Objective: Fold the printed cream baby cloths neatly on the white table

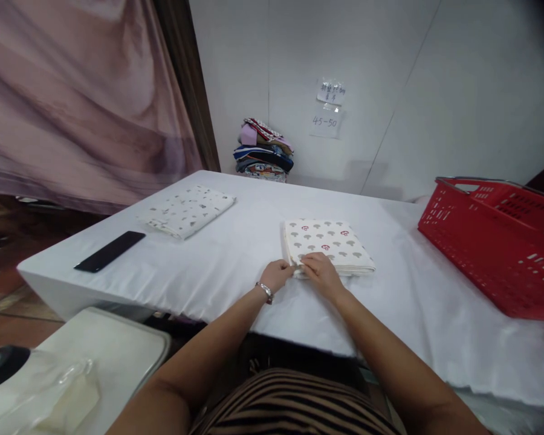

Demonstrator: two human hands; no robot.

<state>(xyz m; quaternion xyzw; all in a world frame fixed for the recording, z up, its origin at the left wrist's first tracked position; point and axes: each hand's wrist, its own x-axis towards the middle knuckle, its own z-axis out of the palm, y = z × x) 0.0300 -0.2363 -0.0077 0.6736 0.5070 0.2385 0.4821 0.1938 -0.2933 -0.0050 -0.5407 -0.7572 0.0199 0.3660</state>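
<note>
A folded white cloth (329,238) printed with grey and red mushrooms lies in front of me on the white-covered table (254,223). My left hand (276,275), with a bracelet at the wrist, pinches the near left corner of this cloth. Just beside it, my right hand (321,275) has its fingers closed on the same corner edge. The exact fold between the fingertips is partly hidden. Farther left lies a second folded white cloth (190,208) with a small dark print, which neither hand touches.
A long black flat object (110,251) lies near the table's left end. A red plastic basket (498,241) stands at the right. Folded fabrics (263,151) are stacked by the wall, under paper signs (326,121). A white stool-like surface (113,344) is at lower left; a pink curtain (72,103) hangs behind.
</note>
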